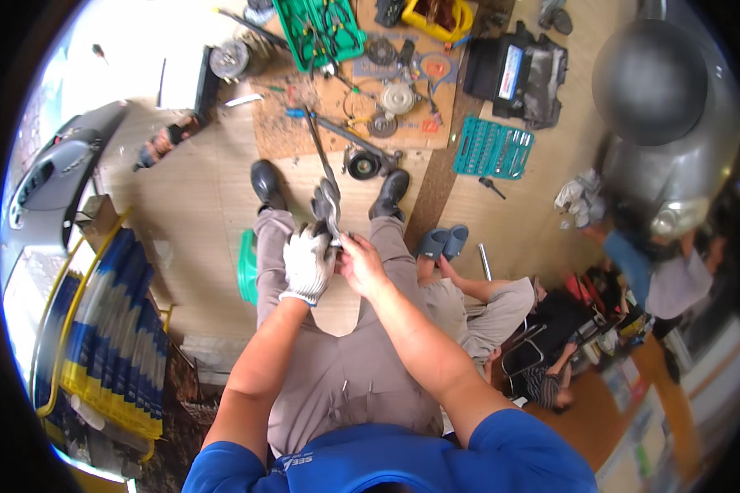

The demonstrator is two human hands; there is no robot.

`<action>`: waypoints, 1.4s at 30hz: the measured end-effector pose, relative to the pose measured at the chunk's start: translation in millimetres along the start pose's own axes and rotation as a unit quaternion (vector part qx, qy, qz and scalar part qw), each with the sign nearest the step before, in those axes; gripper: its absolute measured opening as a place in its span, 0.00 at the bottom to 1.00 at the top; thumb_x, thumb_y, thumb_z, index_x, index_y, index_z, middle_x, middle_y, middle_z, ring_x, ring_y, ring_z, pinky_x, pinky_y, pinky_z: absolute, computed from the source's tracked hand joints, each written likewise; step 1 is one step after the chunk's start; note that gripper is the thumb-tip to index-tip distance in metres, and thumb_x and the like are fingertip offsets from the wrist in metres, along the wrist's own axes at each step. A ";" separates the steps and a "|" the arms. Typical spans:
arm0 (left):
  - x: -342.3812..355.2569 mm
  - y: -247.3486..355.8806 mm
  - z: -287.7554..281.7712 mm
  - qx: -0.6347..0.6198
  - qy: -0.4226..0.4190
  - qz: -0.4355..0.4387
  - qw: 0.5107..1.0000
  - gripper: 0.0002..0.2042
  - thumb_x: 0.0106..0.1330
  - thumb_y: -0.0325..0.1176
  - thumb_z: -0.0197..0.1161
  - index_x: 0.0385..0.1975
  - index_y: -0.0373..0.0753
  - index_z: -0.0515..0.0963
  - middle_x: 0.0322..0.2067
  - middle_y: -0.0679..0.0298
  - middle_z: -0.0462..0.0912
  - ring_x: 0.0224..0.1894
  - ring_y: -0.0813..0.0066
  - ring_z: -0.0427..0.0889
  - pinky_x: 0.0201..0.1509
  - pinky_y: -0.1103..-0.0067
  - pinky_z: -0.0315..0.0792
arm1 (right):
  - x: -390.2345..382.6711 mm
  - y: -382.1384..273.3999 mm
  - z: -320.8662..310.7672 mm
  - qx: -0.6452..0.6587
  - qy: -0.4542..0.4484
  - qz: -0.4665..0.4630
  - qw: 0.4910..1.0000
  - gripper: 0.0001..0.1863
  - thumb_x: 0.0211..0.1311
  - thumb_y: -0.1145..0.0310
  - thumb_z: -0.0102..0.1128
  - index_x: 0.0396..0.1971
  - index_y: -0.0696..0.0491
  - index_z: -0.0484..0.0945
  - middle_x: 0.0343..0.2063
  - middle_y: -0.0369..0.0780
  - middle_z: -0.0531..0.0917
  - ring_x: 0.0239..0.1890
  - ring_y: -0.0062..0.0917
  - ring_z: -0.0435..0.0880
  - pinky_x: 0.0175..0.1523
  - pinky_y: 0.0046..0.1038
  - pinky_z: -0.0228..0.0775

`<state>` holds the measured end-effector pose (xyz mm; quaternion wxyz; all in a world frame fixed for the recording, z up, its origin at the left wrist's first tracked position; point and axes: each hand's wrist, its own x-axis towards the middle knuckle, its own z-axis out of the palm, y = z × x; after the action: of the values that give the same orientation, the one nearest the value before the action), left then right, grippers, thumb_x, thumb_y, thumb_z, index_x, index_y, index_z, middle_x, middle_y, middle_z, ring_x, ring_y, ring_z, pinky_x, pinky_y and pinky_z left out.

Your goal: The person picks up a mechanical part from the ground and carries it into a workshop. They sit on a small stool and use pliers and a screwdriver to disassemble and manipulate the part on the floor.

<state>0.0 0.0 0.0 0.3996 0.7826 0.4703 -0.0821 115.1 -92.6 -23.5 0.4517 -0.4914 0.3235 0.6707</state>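
Nearest the viewer, we see the left hand (307, 263), in a white knitted glove, its dark-tipped fingers bent inward; whether it grips anything we cannot tell. Close beside it, we find the bare right hand (360, 264), thumb and fingers drawn together on the cuff end of a loose grey glove (327, 207). This glove extends from the hands, between the knees, toward the floor. Beyond, we note two dark boots (389, 195) set apart and, between them, a black round part (363, 163). Further off, a long dark bar (315, 140) lies partly across a cardboard sheet (278, 141); to its right we observe a teal socket case (493, 148), and farthest, a green tool case (358, 41).
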 end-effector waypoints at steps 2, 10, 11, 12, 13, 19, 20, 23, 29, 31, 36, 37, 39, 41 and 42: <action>-4.1 -20.7 2.3 0.013 0.022 0.000 1.000 0.12 0.57 0.35 0.66 0.40 0.41 0.82 0.46 0.54 0.82 0.50 0.50 0.78 0.49 0.57 0.72 | -3.5 -5.5 21.8 -0.005 0.000 0.006 1.000 0.12 0.71 0.64 0.59 0.47 0.54 0.75 0.39 0.39 0.83 0.40 0.31 0.85 0.42 0.38 0.81; -104.6 35.2 -230.2 0.005 -0.040 0.121 0.992 0.09 0.54 0.39 0.67 0.30 0.45 0.87 0.37 0.54 0.84 0.40 0.54 0.82 0.45 0.62 0.75 | -145.2 -12.3 144.2 -0.017 0.119 0.027 0.992 0.14 0.67 0.74 0.51 0.52 0.53 0.74 0.39 0.43 0.81 0.42 0.35 0.82 0.49 0.35 0.75; -114.7 35.8 -240.8 -0.004 -0.026 0.109 0.994 0.09 0.55 0.40 0.67 0.31 0.44 0.87 0.37 0.54 0.84 0.41 0.53 0.82 0.45 0.62 0.76 | -161.5 -7.2 163.5 0.003 0.120 -0.002 0.993 0.15 0.66 0.76 0.50 0.51 0.53 0.74 0.39 0.43 0.81 0.43 0.35 0.81 0.50 0.35 0.74; -120.5 38.5 -252.9 -0.011 -0.015 0.103 0.995 0.10 0.56 0.40 0.67 0.32 0.44 0.87 0.36 0.54 0.84 0.41 0.53 0.82 0.46 0.62 0.76 | -174.1 -4.4 183.9 0.004 0.120 -0.025 0.992 0.16 0.63 0.80 0.48 0.50 0.54 0.76 0.40 0.42 0.82 0.45 0.34 0.81 0.53 0.36 0.74; -128.3 41.5 -265.5 -0.018 -0.005 0.095 0.995 0.11 0.56 0.41 0.67 0.33 0.43 0.87 0.36 0.54 0.84 0.42 0.53 0.82 0.46 0.62 0.76 | -179.8 4.1 192.4 0.004 0.087 -0.057 0.995 0.17 0.63 0.80 0.48 0.50 0.55 0.76 0.40 0.42 0.82 0.45 0.34 0.81 0.53 0.37 0.74; -140.9 59.4 -307.7 -0.244 0.082 0.092 0.962 0.10 0.61 0.38 0.66 0.34 0.39 0.86 0.37 0.52 0.84 0.43 0.52 0.82 0.47 0.63 0.76 | -195.9 20.7 216.5 -0.235 -0.033 -0.280 0.930 0.18 0.52 0.86 0.43 0.40 0.62 0.80 0.33 0.43 0.84 0.32 0.30 0.82 0.44 0.27 0.77; -142.2 57.7 -304.1 -0.417 0.094 0.053 0.902 0.10 0.62 0.37 0.65 0.35 0.38 0.86 0.37 0.51 0.84 0.43 0.53 0.82 0.48 0.64 0.76 | -194.8 20.4 215.8 -0.298 -0.030 -0.344 0.890 0.16 0.53 0.84 0.44 0.35 0.62 0.81 0.31 0.41 0.85 0.32 0.28 0.83 0.43 0.28 0.77; -151.1 70.4 -332.5 -0.180 0.252 0.019 0.951 0.11 0.65 0.36 0.63 0.35 0.34 0.84 0.38 0.51 0.83 0.44 0.52 0.82 0.50 0.66 0.75 | -247.8 -4.8 226.5 -0.629 -0.051 -0.456 0.627 0.15 0.55 0.81 0.48 0.38 0.59 0.83 0.36 0.49 0.87 0.41 0.36 0.87 0.46 0.35 0.77; -177.8 124.0 -333.5 -0.073 0.225 0.081 0.968 0.09 0.61 0.36 0.65 0.29 0.36 0.84 0.32 0.51 0.82 0.38 0.49 0.80 0.43 0.63 0.73 | -294.0 -29.6 240.9 -0.760 -0.101 -0.406 0.497 0.13 0.59 0.77 0.47 0.39 0.60 0.80 0.37 0.57 0.84 0.44 0.53 0.83 0.50 0.48 0.75; -180.2 125.7 -319.8 -0.049 0.248 0.105 0.962 0.08 0.60 0.35 0.66 0.29 0.36 0.84 0.32 0.52 0.83 0.38 0.50 0.80 0.43 0.62 0.73 | -310.5 -36.8 241.3 -0.735 -0.060 -0.408 0.538 0.11 0.60 0.76 0.47 0.38 0.60 0.78 0.36 0.58 0.84 0.43 0.54 0.83 0.49 0.50 0.74; -192.9 145.9 -296.0 -0.048 0.225 0.109 0.967 0.07 0.57 0.35 0.68 0.28 0.38 0.84 0.36 0.54 0.85 0.42 0.50 0.81 0.46 0.62 0.74 | -304.8 -36.2 234.9 -0.668 -0.029 -0.467 0.579 0.08 0.62 0.75 0.49 0.37 0.59 0.76 0.29 0.60 0.81 0.38 0.58 0.81 0.44 0.52 0.73; -194.3 142.2 -291.8 -0.048 0.193 0.103 0.974 0.08 0.57 0.36 0.69 0.28 0.38 0.85 0.36 0.55 0.85 0.42 0.51 0.81 0.46 0.62 0.74 | -296.8 -35.7 238.0 -0.625 -0.026 -0.493 0.604 0.09 0.62 0.76 0.49 0.36 0.58 0.79 0.27 0.54 0.84 0.34 0.52 0.84 0.40 0.48 0.75; -196.0 137.0 -290.2 -0.053 0.177 0.127 0.975 0.06 0.58 0.33 0.70 0.29 0.37 0.84 0.37 0.54 0.84 0.43 0.51 0.81 0.49 0.63 0.74 | -277.6 -41.9 250.2 -0.401 -0.070 -0.215 0.888 0.10 0.61 0.79 0.49 0.30 0.57 0.82 0.25 0.43 0.86 0.32 0.39 0.86 0.37 0.39 0.78; -185.0 128.0 -301.9 -0.070 0.156 0.109 0.979 0.07 0.57 0.33 0.70 0.30 0.37 0.85 0.38 0.54 0.84 0.45 0.52 0.81 0.51 0.63 0.74 | -258.0 -39.5 263.5 -0.267 -0.123 -0.213 0.932 0.13 0.56 0.84 0.48 0.34 0.59 0.82 0.27 0.40 0.85 0.32 0.33 0.85 0.39 0.33 0.79; -180.1 117.7 -308.5 -0.072 0.165 0.108 0.978 0.07 0.57 0.33 0.70 0.30 0.37 0.85 0.38 0.54 0.84 0.46 0.52 0.81 0.52 0.63 0.74 | -250.6 -30.8 275.3 -0.193 -0.159 -0.214 0.944 0.14 0.55 0.85 0.47 0.36 0.59 0.81 0.29 0.41 0.85 0.34 0.35 0.85 0.42 0.35 0.80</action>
<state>-80.0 67.9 361.2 0.3784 0.8007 0.4468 0.1264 69.8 88.7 300.0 0.5262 -0.5137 -0.0011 0.6776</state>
